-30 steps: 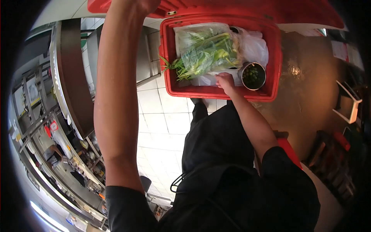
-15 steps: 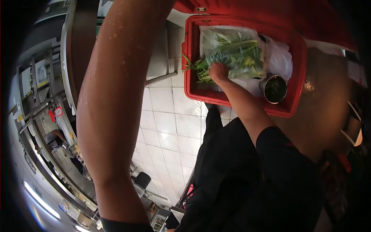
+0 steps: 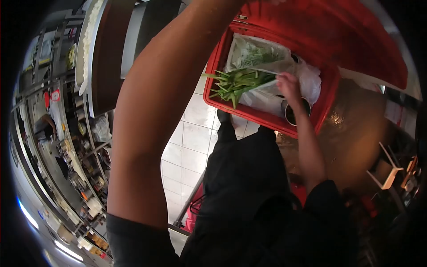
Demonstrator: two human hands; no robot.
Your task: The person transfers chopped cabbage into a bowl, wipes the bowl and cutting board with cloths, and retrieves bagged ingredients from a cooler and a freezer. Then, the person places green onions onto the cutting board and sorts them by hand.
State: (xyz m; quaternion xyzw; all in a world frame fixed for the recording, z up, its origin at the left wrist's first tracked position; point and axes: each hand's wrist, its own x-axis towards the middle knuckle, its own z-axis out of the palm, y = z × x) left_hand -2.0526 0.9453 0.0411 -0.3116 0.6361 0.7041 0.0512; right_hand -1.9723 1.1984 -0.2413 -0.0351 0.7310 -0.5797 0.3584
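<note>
Greens (image 3: 238, 84) lay left of the right hand (image 3: 288, 85), over the box's (image 3: 255, 116) left edge; that hand, closed, gripped a bag (image 3: 258, 53); the left hand's (image 3: 273, 1) grip was unclear.

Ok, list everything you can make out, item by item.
Box: 1, red, upper centre
Lid: 1, red, raised behind box
Leafy greens: 1 bunch, green, over box's left edge
Clear bag: at least 1, translucent, inside box
White plastic: count unclear, whitish, box's right
Round container: 1, silvery rim, box's near right
Floor tiles: many, pale, below box
Shelving: several tiers, grey, left
Left arm: 1, black sleeve, towards lid
Right hand: 1, bare, at clear bag
</note>
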